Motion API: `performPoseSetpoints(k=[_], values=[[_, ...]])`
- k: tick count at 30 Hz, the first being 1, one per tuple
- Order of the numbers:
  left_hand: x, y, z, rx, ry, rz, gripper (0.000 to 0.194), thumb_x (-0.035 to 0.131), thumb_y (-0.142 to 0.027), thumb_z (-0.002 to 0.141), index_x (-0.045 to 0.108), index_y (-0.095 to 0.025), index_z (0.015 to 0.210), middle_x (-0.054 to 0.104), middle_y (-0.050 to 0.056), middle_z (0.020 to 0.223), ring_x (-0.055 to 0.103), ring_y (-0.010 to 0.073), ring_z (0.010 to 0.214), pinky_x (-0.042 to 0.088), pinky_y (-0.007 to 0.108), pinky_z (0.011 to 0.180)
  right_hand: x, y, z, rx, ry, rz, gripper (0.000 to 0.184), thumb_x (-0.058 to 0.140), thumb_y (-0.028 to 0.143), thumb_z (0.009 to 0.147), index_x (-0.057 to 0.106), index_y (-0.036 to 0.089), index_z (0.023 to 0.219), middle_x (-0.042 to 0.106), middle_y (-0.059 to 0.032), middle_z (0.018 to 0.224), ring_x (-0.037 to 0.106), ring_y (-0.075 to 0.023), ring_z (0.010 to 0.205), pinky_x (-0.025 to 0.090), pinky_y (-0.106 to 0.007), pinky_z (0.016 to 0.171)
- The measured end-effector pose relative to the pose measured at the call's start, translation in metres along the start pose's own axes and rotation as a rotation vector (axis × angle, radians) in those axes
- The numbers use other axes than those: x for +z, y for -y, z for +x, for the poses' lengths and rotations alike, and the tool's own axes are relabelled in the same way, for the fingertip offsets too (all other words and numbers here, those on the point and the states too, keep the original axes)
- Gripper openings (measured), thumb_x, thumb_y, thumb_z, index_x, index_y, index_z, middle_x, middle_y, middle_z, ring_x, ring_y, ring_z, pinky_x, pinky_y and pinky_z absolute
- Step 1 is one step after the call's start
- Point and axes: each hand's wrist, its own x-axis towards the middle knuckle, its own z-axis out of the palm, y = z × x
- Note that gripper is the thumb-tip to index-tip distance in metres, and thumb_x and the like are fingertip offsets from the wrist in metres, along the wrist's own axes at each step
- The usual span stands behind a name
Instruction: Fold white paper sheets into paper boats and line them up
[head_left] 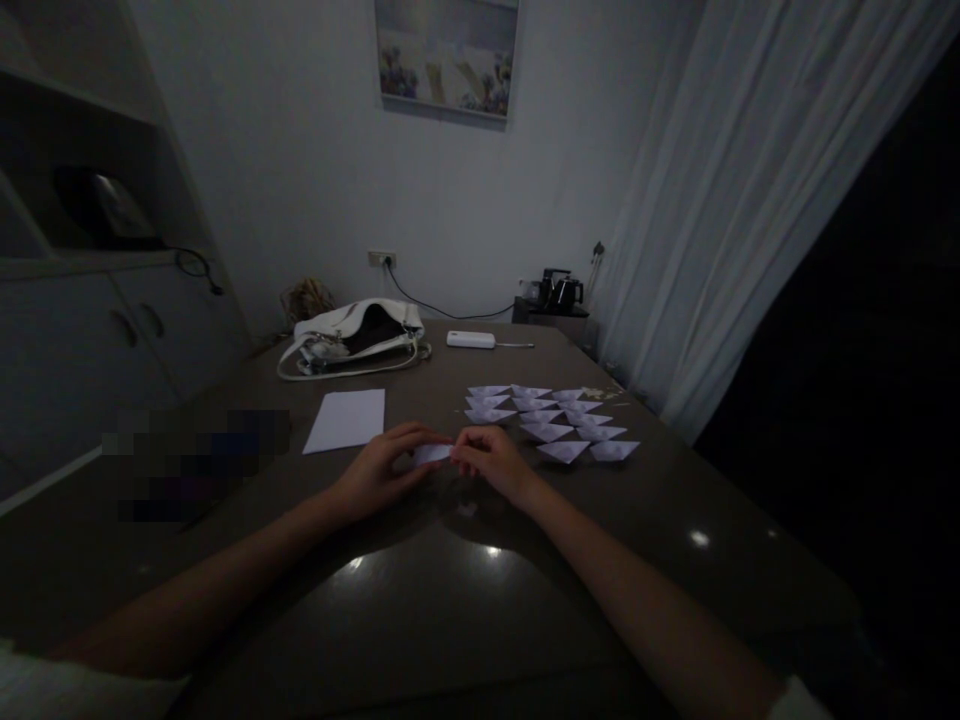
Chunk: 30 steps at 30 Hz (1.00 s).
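Observation:
Between my two hands is a small piece of folded white paper [432, 454], held just above the dark table. My left hand [386, 468] has its thumb and fingers closed on the paper's left part. The fingertips of my right hand [491, 458] pinch its right end. Part of the paper is hidden behind the fingers, so its full shape cannot be made out. Right of my hands, several folded paper boats [564, 451] stand in rows. To the left of my left hand lies a stack of white paper sheets [346, 418].
A white handbag [360, 335] lies open at the table's far left, with a white power bank [471, 340] and short cable to its right. Small light-coloured scraps [600, 393] lie behind the boats. A sheer curtain [720, 200] hangs along the right side of the dark glossy table [450, 620].

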Motion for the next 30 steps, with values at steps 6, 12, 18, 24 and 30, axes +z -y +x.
performPoseSetpoints(k=[6, 12, 18, 24, 30], values=[[-0.001, -0.0023, 0.0002, 0.024, 0.008, 0.032, 0.027, 0.053, -0.024, 0.087, 0.059, -0.021, 0.113, 0.059, 0.006, 0.107, 0.056, 0.0188, 0.098, 0.045, 0.03, 0.085, -0.0012, -0.0016, 0.0013, -0.035, 0.014, -0.01, 0.015, 0.057, 0.018, 0.073, 0.055, 0.015, 0.058, 0.051, 0.004, 0.05, 0.045, -0.0074, 0.046, 0.033, -0.019, 0.047], [0.0002, 0.0009, -0.001, 0.026, 0.002, 0.03, 0.028, 0.053, -0.023, 0.087, 0.058, -0.021, 0.114, 0.06, 0.006, 0.107, 0.057, 0.0184, 0.096, 0.046, 0.029, 0.082, -0.0005, -0.003, 0.0014, -0.026, 0.003, 0.009, 0.014, 0.057, 0.017, 0.073, 0.054, 0.015, 0.059, 0.05, 0.004, 0.05, 0.044, -0.0082, 0.046, 0.032, -0.02, 0.047], [-0.0007, -0.0013, -0.0008, -0.005, 0.008, 0.044, 0.028, 0.053, -0.028, 0.086, 0.059, -0.021, 0.113, 0.063, 0.005, 0.104, 0.059, 0.0184, 0.092, 0.046, 0.028, 0.079, 0.0, -0.0021, 0.0004, -0.016, -0.006, -0.002, 0.016, 0.057, 0.018, 0.073, 0.053, 0.015, 0.057, 0.049, 0.0045, 0.051, 0.044, -0.0076, 0.047, 0.032, -0.019, 0.047], [-0.0013, -0.0003, 0.0002, -0.031, -0.027, 0.041, 0.028, 0.052, -0.031, 0.087, 0.061, -0.021, 0.112, 0.066, 0.005, 0.102, 0.059, 0.0182, 0.089, 0.046, 0.028, 0.078, -0.0002, -0.0044, 0.0004, -0.037, 0.03, -0.012, 0.019, 0.059, 0.03, 0.077, 0.055, 0.015, 0.066, 0.053, 0.0037, 0.054, 0.043, -0.0072, 0.047, 0.032, -0.019, 0.047], [0.0002, 0.0035, -0.0003, -0.092, -0.027, -0.004, 0.03, 0.051, -0.035, 0.088, 0.06, -0.02, 0.112, 0.066, 0.005, 0.101, 0.06, 0.0188, 0.089, 0.047, 0.027, 0.075, 0.0006, -0.0023, -0.0004, -0.066, 0.03, -0.035, 0.022, 0.062, 0.035, 0.076, 0.056, 0.015, 0.069, 0.052, 0.0034, 0.058, 0.043, -0.0074, 0.049, 0.033, -0.02, 0.048]])
